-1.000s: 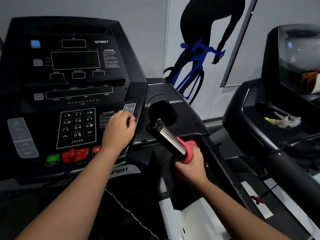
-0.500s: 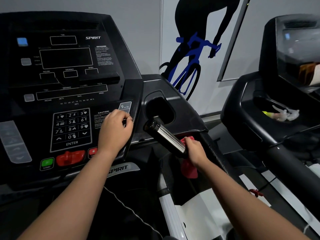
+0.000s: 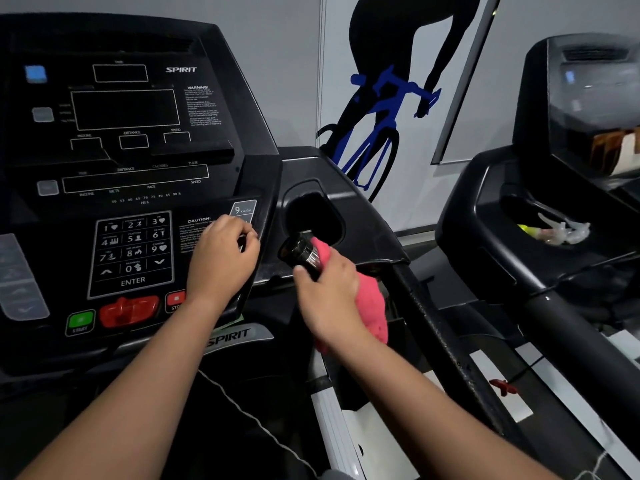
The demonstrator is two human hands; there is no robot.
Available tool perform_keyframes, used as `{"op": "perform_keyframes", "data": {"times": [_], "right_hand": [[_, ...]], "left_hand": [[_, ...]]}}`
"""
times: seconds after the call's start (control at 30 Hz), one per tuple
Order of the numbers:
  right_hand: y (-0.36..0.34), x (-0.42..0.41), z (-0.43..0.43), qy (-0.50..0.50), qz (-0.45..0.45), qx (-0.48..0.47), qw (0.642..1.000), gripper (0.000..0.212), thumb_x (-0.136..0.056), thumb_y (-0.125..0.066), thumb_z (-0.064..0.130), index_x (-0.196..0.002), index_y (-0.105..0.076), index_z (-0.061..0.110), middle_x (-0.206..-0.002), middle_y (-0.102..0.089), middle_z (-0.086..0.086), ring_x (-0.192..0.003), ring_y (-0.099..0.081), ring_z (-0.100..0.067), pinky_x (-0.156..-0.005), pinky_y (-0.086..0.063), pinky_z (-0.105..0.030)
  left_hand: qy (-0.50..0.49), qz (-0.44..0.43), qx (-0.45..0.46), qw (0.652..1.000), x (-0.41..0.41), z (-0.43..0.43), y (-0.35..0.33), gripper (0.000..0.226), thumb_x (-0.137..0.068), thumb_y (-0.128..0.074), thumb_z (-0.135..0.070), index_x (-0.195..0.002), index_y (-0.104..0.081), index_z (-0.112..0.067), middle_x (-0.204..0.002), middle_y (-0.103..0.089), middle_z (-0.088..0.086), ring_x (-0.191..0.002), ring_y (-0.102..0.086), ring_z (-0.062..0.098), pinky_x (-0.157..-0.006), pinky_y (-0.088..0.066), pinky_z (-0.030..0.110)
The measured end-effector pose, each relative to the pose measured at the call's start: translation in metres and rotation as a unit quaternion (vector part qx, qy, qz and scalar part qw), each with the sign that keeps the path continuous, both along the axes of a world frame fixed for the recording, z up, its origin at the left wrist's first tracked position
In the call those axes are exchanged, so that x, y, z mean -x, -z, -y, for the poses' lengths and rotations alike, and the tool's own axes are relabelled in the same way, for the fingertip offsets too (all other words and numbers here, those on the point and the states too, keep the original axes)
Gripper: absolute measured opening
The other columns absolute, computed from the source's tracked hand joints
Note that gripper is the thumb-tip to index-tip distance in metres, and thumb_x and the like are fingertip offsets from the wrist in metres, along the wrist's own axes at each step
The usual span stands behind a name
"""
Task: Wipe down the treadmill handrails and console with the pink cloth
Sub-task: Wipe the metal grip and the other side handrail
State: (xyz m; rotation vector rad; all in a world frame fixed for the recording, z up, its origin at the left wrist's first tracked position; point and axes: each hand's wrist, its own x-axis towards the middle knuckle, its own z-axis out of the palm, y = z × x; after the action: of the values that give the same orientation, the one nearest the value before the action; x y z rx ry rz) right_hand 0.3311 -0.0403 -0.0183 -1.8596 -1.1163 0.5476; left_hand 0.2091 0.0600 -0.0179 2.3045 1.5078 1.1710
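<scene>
The black treadmill console [image 3: 131,140] with its keypad fills the left of the view. My left hand [image 3: 221,258] rests with curled fingers on the console's right edge, beside the caution label. A short chrome pulse-grip handrail [image 3: 301,252] sticks out toward me just right of the console. My right hand [image 3: 329,299] grips this handrail through the pink cloth [image 3: 372,299], which wraps the bar up near its black end cap and hangs down below my wrist. The long black side handrail [image 3: 433,327] runs down to the right.
A cup holder recess [image 3: 315,216] lies behind the pulse grip. A second treadmill [image 3: 554,202] stands close on the right, with crumpled plastic [image 3: 557,230] in its tray. A wall with a cyclist graphic [image 3: 388,98] is behind. A thin cord [image 3: 256,420] hangs from the console.
My right hand has slid the pink cloth up the chrome grip toward its end cap, covering most of the metal. My left hand has stayed on the console edge.
</scene>
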Motion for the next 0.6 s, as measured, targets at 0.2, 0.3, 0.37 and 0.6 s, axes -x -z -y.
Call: {"op": "perform_keyframes", "data": {"times": [0.2,0.3,0.37,0.6], "right_hand": [[-0.006,-0.029,0.01,-0.072,0.213,0.061,0.973,0.047,-0.095,-0.023,0.059,-0.124,-0.042,0.027,-0.12,-0.055,0.002,-0.115,-0.043,-0.023,-0.079,-0.037,-0.038],[0.014,-0.056,0.013,-0.093,0.173,0.117,0.974,0.039,-0.096,-0.02,0.057,-0.104,-0.05,0.033,-0.107,-0.062,-0.001,-0.109,-0.051,-0.025,-0.084,-0.039,-0.038],[0.031,-0.074,0.014,-0.083,0.105,0.12,0.984,0.044,-0.098,-0.018,0.051,-0.09,-0.059,0.037,-0.108,-0.063,0.0,-0.115,-0.049,-0.022,-0.094,-0.031,-0.037],[0.039,-0.063,0.004,0.067,-0.051,0.05,0.995,0.039,-0.099,-0.031,0.033,-0.082,-0.065,0.025,-0.095,-0.067,0.0,-0.097,-0.055,-0.018,-0.098,-0.035,-0.036]], "left_hand": [[-0.002,-0.004,0.004,1.0,-0.001,0.003,0.0,0.012,-0.09,-0.053,-0.014,-0.084,-0.063,-0.011,-0.089,-0.053,-0.008,-0.087,-0.048,0.01,-0.074,-0.033,0.024],[-0.002,-0.01,0.004,1.0,0.001,0.001,0.0,0.012,-0.091,-0.054,-0.014,-0.086,-0.064,-0.011,-0.092,-0.055,-0.005,-0.088,-0.047,0.01,-0.074,-0.034,0.025],[-0.004,-0.011,0.002,1.0,0.0,-0.001,0.001,0.012,-0.09,-0.054,-0.014,-0.087,-0.065,-0.011,-0.094,-0.057,-0.004,-0.088,-0.047,0.01,-0.074,-0.034,0.026],[-0.011,-0.016,-0.002,1.0,-0.004,-0.001,0.001,0.012,-0.09,-0.054,-0.014,-0.087,-0.065,-0.01,-0.093,-0.056,-0.004,-0.09,-0.048,0.012,-0.075,-0.034,0.027]]}}
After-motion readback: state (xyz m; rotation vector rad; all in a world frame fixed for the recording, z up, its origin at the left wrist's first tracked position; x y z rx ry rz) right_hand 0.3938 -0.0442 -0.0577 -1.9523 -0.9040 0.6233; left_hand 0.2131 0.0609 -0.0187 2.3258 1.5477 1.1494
